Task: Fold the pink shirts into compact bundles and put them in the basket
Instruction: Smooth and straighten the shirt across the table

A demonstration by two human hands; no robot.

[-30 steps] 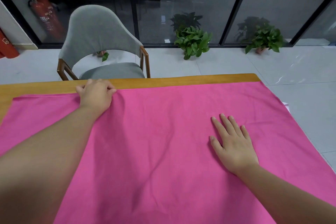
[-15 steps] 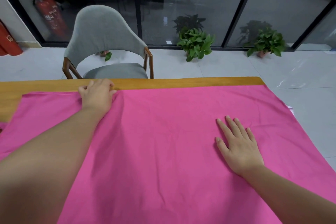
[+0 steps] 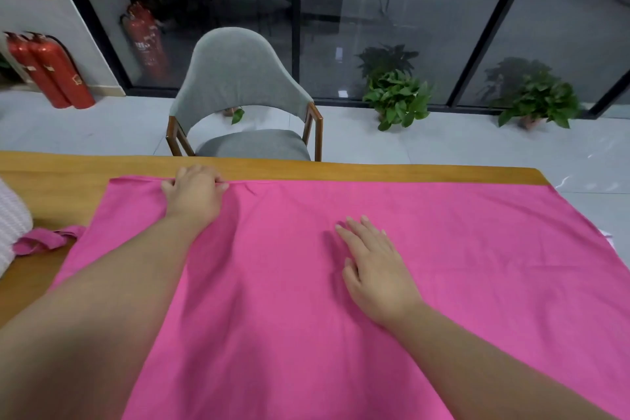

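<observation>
Pink shirt [image 3: 341, 300] spread flat over a wooden table [image 3: 409, 171], filling the centre and lower frame. Left hand [image 3: 194, 194], upper left of centre, grasps the shirt's far edge with curled fingers. Right hand [image 3: 375, 269], right of centre, lies released, fingers straight, palm pressing the fabric. A grey chair [image 3: 238, 85] stands beyond the table.

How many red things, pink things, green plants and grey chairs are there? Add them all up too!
Red fire extinguishers: 3
Pink cloth things: 2, the big pink shirt and a small pink bundle
Green potted plants: 2
Grey chairs: 1
Total: 8
</observation>
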